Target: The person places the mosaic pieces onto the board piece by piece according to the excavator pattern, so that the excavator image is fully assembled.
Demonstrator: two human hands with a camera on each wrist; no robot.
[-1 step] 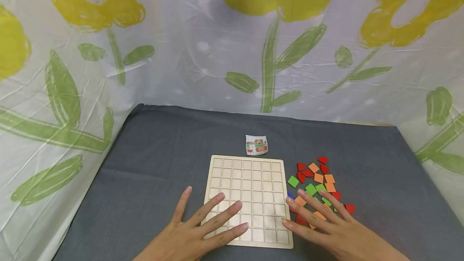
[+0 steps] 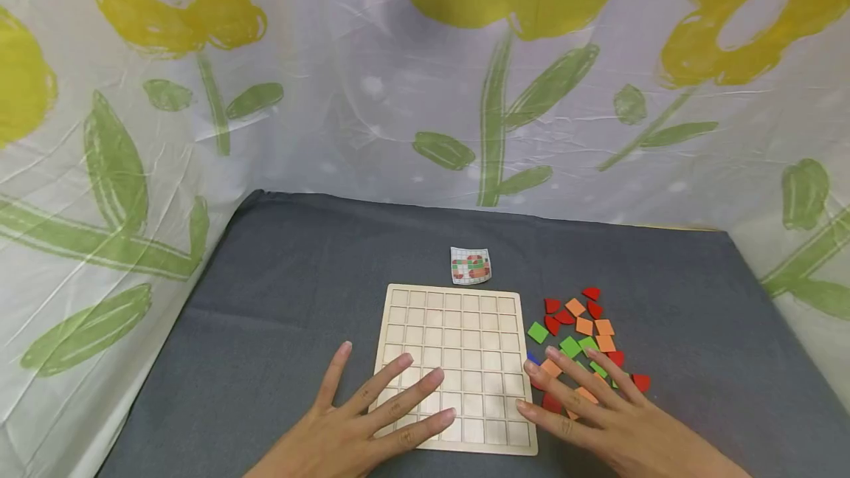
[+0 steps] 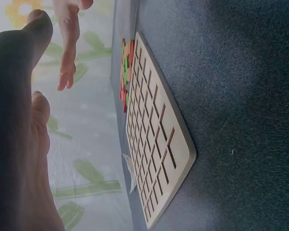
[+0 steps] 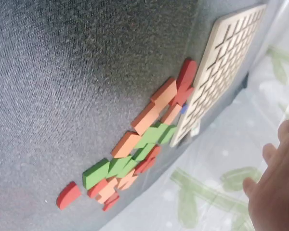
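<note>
My left hand [image 2: 361,423] hovers with spread, straight fingers over the lower left of a pale wooden grid board [image 2: 451,316]. My right hand [image 2: 604,411], also spread, is above loose coloured pieces beside the board's right edge and partly hides them. Those pieces include green squares [image 2: 538,333], orange squares [image 2: 575,307], red rounded pieces [image 2: 640,382] and a bit of blue [image 2: 533,357]. Both hands are empty. In the left wrist view the board [image 3: 154,115] lies flat, below the hand [image 3: 36,144]. The right wrist view shows green pieces [image 4: 95,174] lying beneath the hand [image 4: 279,178].
Behind the board lies a small paper card [image 2: 471,265] printed with a coloured grid pattern. A dark grey cloth [image 2: 299,279] covers the table. White curtains [image 2: 345,94] with yellow flowers and green leaves enclose the back and sides.
</note>
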